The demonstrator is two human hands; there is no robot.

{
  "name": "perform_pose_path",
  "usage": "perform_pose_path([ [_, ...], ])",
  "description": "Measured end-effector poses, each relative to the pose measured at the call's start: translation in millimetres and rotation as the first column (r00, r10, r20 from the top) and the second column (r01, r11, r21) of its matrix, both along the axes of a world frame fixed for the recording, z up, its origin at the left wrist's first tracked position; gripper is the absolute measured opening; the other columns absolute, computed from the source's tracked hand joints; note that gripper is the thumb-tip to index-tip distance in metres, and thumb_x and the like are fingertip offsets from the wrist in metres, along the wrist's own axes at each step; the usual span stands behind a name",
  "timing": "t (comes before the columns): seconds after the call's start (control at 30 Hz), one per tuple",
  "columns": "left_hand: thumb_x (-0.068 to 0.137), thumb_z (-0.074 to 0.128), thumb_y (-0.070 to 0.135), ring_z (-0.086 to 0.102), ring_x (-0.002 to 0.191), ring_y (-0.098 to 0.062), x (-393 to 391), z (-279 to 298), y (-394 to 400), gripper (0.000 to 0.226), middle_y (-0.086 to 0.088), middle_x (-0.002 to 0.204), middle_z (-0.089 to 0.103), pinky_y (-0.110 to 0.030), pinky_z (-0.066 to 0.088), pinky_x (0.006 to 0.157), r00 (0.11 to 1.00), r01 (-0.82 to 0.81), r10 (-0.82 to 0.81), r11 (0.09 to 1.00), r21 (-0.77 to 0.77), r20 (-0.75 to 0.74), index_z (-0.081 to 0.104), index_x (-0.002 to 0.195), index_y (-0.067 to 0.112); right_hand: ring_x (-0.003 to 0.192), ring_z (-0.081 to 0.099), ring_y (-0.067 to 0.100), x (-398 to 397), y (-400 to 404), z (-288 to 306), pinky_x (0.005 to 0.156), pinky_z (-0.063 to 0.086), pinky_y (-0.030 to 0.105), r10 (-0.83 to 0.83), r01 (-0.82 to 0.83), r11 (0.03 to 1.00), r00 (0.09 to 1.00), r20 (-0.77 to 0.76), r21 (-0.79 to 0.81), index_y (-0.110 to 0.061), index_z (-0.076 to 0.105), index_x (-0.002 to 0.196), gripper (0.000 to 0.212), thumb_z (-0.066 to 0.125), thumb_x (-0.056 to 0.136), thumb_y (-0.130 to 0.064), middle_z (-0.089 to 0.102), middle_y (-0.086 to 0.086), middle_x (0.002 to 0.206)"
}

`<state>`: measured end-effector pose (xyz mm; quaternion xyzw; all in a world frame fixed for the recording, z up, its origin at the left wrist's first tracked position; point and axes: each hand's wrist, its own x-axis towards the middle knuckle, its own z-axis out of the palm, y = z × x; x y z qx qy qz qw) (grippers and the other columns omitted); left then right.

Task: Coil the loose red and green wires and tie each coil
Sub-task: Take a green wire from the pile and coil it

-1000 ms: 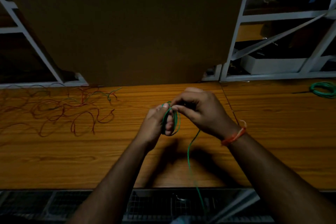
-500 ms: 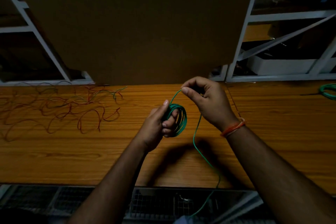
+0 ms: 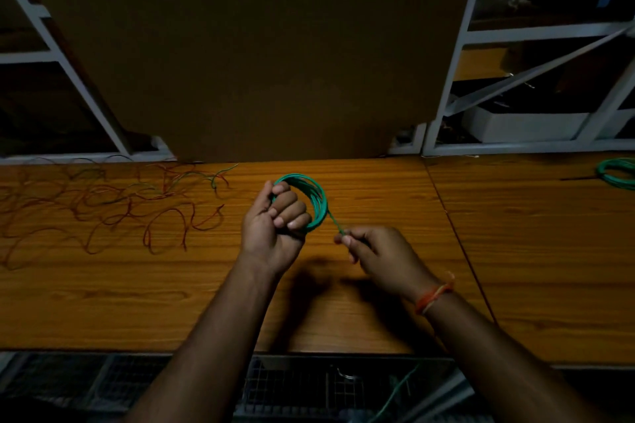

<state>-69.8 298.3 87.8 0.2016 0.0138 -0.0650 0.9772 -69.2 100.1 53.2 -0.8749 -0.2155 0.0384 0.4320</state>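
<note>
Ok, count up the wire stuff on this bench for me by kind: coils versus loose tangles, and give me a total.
Green wire coils: 2, the held coil gripped by the left hand, its tail pinched by the right hand, and the far coil lying on the bench.
Loose tangles: 1, the red and green pile.
Total: 3

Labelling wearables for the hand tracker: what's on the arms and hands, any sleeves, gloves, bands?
Both forearms are bare as far as the frame shows: no sleeves, no gloves. The right hand has an orange thread band tied round its wrist, with a paler strand in it. The left hand and its wrist carry nothing. No rings or watch are visible in the dim light.
</note>
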Motion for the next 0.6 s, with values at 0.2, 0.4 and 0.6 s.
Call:
perform_pose_path([
  [0.2, 0.109, 0.035, 0.036, 0.032, 0.044, -0.004, 10, 10, 25, 0.037, 0.010, 0.053, 0.035, -0.018, 0.029, 0.045, 0.971, -0.240, 0.237, 0.968, -0.076, -0.040, 0.051, 0.080, 0.018, 0.082, 0.062, 0.022, -20, -18, -14, 0.070, 0.044, 0.038, 0.217, -0.157, 0.904, 0.970, 0.110, -0.398, -0.028, 0.055, 0.086, 0.024, 0.042, 0.100, -0.041, 0.067, 0.000, 0.083],
  [0.4, 0.110, 0.032, 0.040, 0.040, 0.047, -0.002, 10, 12, 47, 0.038, 0.011, 0.058, 0.042, -0.016, 0.037, 0.049, 0.916, -0.397, 0.397, 0.918, 0.021, -0.057, 0.048, 0.081, 0.021, 0.076, 0.062, 0.003, -29, -54, 5, 0.065, 0.044, 0.016, -0.019, 0.028, 0.999, 0.964, 0.265, -0.029, -0.027, 0.068, 0.110, 0.015, 0.057, 0.101, -0.021, 0.061, -0.017, 0.076],
  [0.6, 0.110, 0.035, 0.039, 0.062, 0.058, -0.017, -1, 7, 13, 0.034, -0.001, 0.066, 0.061, -0.027, 0.056, 0.059, 0.879, -0.444, 0.460, 0.700, 0.559, 0.122, 0.051, 0.093, 0.014, 0.082, 0.057, 0.014, -23, -24, 37, 0.065, 0.050, 0.039, 0.257, -0.199, 0.963, 0.883, 0.394, -0.183, -0.026, 0.069, 0.113, 0.026, 0.048, 0.097, -0.029, 0.061, -0.003, 0.090],
])
